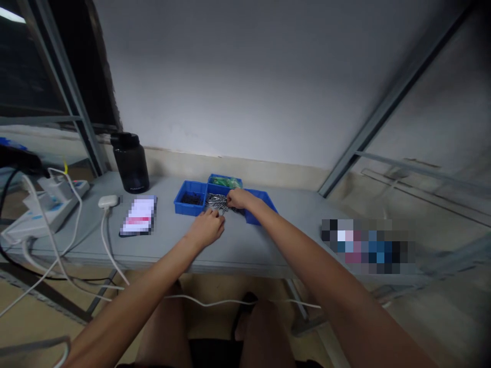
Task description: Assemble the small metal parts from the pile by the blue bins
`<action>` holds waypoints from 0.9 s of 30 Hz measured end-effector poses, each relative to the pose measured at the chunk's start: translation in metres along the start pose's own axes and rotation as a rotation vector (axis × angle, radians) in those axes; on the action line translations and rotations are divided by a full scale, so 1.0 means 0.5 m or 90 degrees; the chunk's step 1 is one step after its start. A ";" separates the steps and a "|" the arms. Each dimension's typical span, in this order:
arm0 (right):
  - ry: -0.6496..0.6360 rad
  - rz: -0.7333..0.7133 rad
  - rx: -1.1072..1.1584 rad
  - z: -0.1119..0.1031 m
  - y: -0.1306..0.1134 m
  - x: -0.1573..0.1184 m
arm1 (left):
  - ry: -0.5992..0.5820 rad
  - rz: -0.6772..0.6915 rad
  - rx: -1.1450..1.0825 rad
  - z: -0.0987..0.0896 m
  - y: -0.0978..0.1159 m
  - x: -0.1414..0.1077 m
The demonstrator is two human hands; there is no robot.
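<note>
Between several small blue bins lies a pile of thin, shiny metal pieces (217,201), too small to name. My right hand (238,198) reaches down at the right side of this pile, fingers closed together, and whatever it pinches is hidden. Just in front of the pile, close to the tabletop, my left hand (208,226) has its fingers curled; I cannot make out anything in them. Left of the pile is a blue bin (190,209) with small dark parts (192,198). Green packets (225,182) lie in the back bin. A third blue bin (264,204) is partly covered by my right forearm.
On the grey table (238,245) stand a dark bottle (131,162) and a phone (138,215) at left. A white charger (108,201) and a power strip (46,214) trail cables past the front edge. A blurred-out object (364,245) lies at right. Metal posts flank the table.
</note>
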State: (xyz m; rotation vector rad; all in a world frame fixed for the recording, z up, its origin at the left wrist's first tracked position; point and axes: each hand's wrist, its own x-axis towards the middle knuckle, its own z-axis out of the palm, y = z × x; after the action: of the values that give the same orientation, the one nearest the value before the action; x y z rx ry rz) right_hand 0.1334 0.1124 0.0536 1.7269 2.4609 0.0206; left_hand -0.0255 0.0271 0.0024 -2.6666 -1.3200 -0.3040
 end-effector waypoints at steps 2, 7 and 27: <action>0.005 0.016 -0.001 -0.001 -0.006 -0.004 | -0.002 -0.005 -0.006 0.001 -0.001 0.001; 0.074 0.033 0.062 -0.005 -0.001 -0.004 | 0.008 0.000 -0.022 0.005 -0.005 0.003; 0.350 0.068 0.750 0.144 -0.113 -0.122 | 0.111 -0.125 -0.436 0.020 -0.025 -0.027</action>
State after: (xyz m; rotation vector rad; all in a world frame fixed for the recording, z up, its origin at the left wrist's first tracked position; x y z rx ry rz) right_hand 0.1097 0.0310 -0.0166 2.4797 2.9946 -1.3646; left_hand -0.0423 0.0264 -0.0099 -2.9087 -1.6485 -1.1739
